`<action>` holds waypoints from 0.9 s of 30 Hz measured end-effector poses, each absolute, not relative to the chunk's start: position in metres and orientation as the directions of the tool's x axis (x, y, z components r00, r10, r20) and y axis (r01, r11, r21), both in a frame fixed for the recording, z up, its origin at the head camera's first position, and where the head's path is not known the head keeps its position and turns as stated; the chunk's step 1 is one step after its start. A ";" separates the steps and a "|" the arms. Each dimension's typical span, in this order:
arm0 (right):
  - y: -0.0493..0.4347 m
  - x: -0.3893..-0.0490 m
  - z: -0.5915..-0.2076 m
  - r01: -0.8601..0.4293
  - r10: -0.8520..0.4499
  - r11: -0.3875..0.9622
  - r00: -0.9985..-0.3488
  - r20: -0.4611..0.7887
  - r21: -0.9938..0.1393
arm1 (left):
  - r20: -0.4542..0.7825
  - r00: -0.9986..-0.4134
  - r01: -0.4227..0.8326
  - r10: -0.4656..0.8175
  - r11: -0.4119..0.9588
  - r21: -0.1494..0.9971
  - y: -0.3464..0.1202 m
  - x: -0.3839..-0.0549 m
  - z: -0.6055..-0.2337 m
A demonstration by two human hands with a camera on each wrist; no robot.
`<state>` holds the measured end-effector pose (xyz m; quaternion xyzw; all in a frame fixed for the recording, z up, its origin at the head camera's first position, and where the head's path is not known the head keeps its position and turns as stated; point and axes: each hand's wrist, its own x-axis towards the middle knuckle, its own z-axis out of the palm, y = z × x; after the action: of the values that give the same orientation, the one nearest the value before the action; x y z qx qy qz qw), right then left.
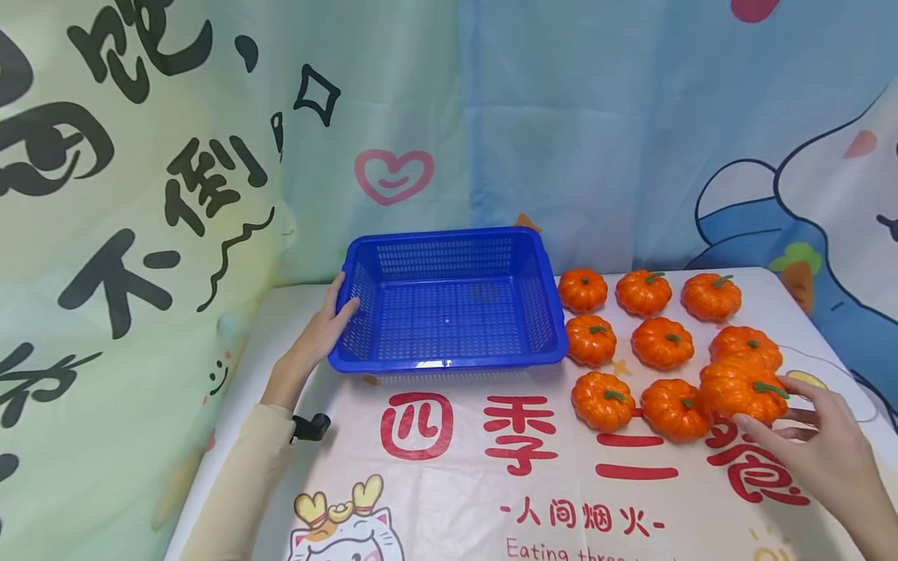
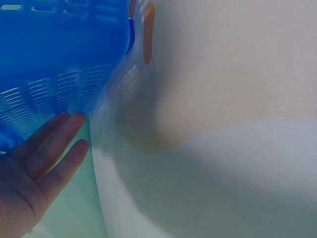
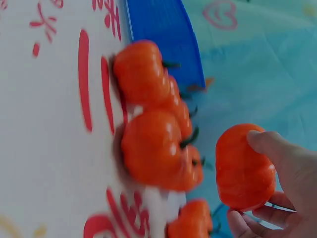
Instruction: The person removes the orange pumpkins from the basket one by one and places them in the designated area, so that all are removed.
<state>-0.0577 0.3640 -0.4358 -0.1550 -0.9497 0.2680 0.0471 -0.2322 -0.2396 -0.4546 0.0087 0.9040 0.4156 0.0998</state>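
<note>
A blue plastic basket [image 1: 449,312] with slotted walls sits at the back of the table. My left hand [image 1: 324,331] holds its left rim, thumb over the edge; in the left wrist view the fingers [image 2: 62,148] lie along the outer wall. On the right, my right hand [image 1: 821,436] grips a small orange pumpkin [image 1: 740,387] with a green stem. The right wrist view shows this pumpkin [image 3: 245,168] lifted between thumb and fingers. Several similar pumpkins [image 1: 662,343] stand in rows right of the basket, one [image 1: 745,347] partly hidden behind the held one.
A printed cloth [image 1: 435,499] with red characters and a cartoon cat covers the white table [image 1: 281,312]. Behind hangs a curtain [image 1: 561,140] with drawings, close to the basket's back rim. The nearest pumpkins [image 1: 591,340] stand right against the basket's right side.
</note>
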 end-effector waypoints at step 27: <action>0.437 -0.057 -0.498 0.324 0.305 0.810 -0.945 -0.121 -0.489 | -0.159 -0.980 -0.046 0.119 0.645 0.763 -0.240 -0.232 -0.453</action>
<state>-0.0566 0.4374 -0.4982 -0.1652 -0.9511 0.2604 -0.0186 -0.2320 -0.2399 -0.4530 0.0204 0.9016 0.4209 0.0980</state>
